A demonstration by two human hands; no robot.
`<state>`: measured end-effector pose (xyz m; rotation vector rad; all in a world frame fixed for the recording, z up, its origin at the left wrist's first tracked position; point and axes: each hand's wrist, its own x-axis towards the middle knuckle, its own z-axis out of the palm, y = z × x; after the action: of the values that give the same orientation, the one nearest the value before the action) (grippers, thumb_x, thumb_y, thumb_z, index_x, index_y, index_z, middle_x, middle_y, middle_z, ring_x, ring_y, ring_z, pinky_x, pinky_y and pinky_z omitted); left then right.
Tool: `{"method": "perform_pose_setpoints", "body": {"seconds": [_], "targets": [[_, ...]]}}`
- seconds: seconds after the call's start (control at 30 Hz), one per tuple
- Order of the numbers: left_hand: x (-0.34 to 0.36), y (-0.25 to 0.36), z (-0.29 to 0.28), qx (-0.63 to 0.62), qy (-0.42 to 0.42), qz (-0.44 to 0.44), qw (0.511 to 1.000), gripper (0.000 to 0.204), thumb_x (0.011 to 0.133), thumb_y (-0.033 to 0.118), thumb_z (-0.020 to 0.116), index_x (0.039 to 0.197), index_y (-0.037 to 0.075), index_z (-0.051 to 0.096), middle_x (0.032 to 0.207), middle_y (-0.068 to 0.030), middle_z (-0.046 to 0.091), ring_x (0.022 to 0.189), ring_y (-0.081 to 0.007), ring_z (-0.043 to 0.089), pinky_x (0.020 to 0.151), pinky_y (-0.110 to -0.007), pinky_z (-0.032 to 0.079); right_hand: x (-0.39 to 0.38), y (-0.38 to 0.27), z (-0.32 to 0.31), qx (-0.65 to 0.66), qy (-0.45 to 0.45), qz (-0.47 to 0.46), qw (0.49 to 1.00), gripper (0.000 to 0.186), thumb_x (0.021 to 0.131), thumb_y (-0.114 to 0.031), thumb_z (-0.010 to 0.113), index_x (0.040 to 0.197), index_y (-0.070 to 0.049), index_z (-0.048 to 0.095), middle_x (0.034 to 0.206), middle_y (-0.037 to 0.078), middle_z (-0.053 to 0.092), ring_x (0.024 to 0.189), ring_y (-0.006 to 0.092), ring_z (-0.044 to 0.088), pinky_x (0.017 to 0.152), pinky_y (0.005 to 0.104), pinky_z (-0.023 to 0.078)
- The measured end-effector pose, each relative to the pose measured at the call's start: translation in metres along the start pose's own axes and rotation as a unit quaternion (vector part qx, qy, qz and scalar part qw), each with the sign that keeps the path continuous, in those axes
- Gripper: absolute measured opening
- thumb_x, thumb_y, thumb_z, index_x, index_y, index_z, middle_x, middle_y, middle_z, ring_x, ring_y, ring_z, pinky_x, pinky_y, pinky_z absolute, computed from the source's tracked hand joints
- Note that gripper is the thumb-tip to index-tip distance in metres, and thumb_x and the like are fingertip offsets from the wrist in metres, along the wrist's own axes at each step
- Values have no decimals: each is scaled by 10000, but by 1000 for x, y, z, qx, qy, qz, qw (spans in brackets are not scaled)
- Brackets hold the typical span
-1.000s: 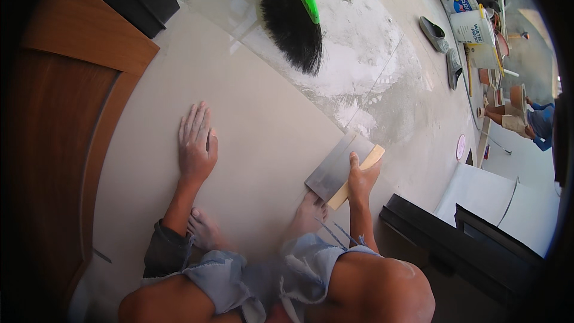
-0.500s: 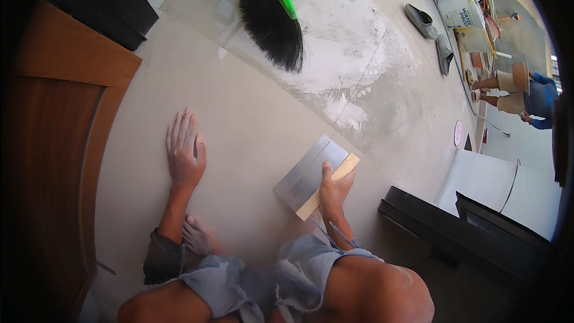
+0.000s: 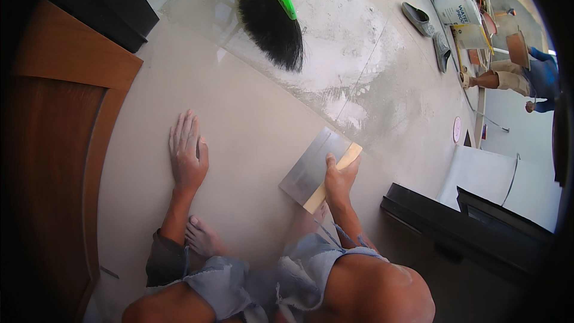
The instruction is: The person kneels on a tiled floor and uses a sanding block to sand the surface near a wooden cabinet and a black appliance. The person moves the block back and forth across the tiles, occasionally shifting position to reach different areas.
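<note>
My right hand (image 3: 339,183) is closed round the pale wooden handle of a wide flat scraper (image 3: 308,166). The scraper's rectangular metal blade points up and left over the beige tiled floor (image 3: 251,137); whether its edge touches the tile I cannot tell. Flat on the tile, well to the left, rests my left hand (image 3: 188,152), dusty, with its fingers stretched out and nothing in it. Behind my left hand is my bare foot (image 3: 203,236), and another foot is partly hidden by the scraper and my right hand.
A black-bristled broom (image 3: 272,30) with a green head lies ahead on white powder (image 3: 335,30). A wooden door (image 3: 60,143) bounds the left, a black metal frame (image 3: 460,221) the right. Grey shoes (image 3: 418,19) and buckets (image 3: 457,9) stand far right, near another person (image 3: 541,75).
The scraper and my right hand have shifted slightly up and to the right. My left hand stays on the tile. The other person at the far right has changed stance, with legs closer together.
</note>
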<state>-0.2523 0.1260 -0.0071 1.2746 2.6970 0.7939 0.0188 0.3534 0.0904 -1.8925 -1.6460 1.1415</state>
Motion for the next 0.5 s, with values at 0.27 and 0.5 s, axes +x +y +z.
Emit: {"method": "perform_pose_setpoints", "body": {"seconds": [0.27,0.5], "targets": [[0,2,5,-37,21,-15,999,574,1062,80,567,1627,-7,518,1682,-175,537,1600,-390,443,1325,-587,311,9,-12,14,-18,-31,-70,997,705,993,-132,757,1558,41,371,1369,317,635,1302,458,657,1131,534,488],[-45,-32,-27,-162,61,-4,985,578,1044,-19,541,1619,-59,493,1607,-252,582,1517,-433,533,1261,-533,428,19,-59,92,-103,-104,-157,977,712,989,-163,764,1555,26,374,1329,344,660,1270,497,676,1095,556,514]]}}
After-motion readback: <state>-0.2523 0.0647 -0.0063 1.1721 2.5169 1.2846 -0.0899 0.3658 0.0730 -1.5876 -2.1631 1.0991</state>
